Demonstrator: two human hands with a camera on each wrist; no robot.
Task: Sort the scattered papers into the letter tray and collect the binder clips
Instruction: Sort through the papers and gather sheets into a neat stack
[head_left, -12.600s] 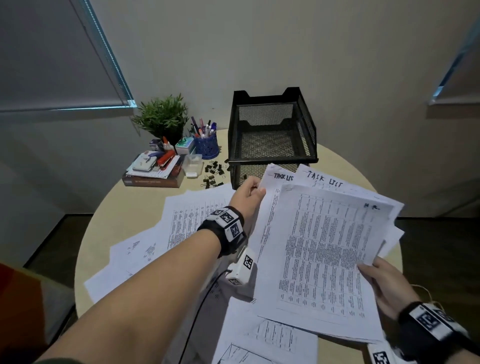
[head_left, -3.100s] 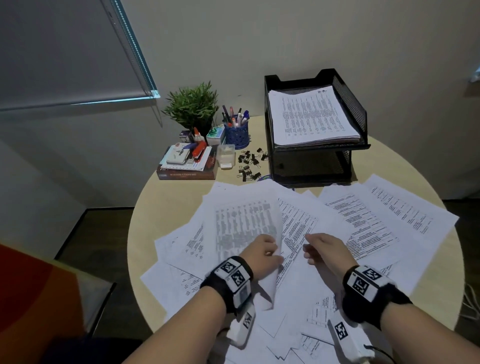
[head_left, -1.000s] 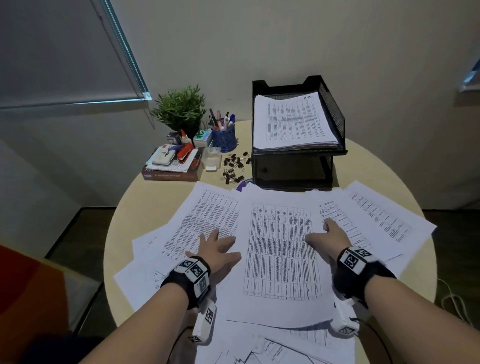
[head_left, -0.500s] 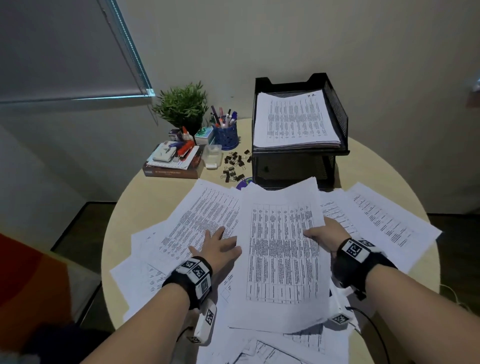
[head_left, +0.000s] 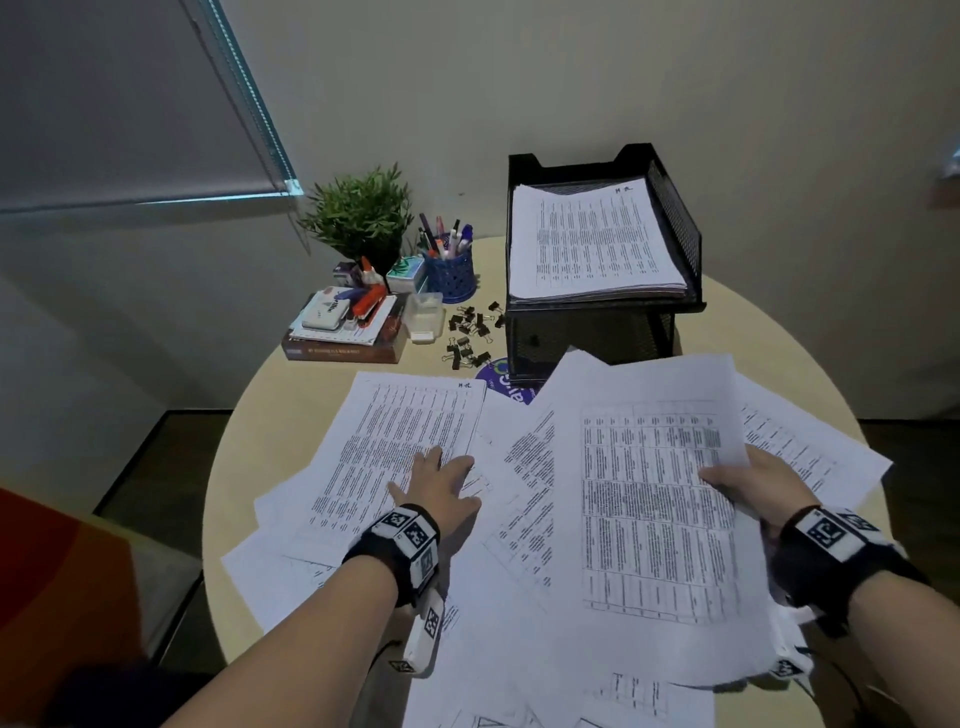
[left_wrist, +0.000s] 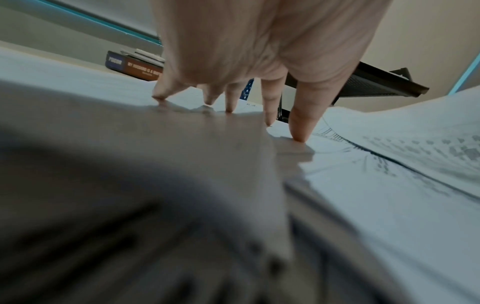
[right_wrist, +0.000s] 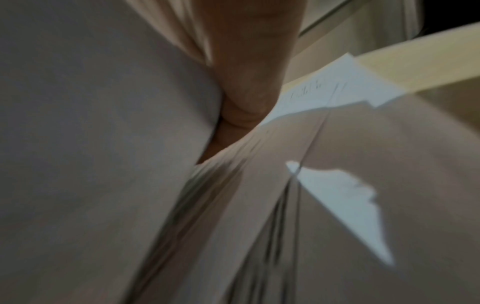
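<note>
From the head view, one black letter tray holds a neat stack of printed sheets; beside it binder clips lie scattered, too many to count. The right hand pinches a printed sheet above the tabletop. In the left wrist view, the left hand presses papers with five spread fingertips. The right wrist view is blurred.

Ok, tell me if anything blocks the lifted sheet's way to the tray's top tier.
Nothing visible does. The right hand holds the lifted sheet in front of the letter tray; its top tier already holds a paper stack, open above.
</note>
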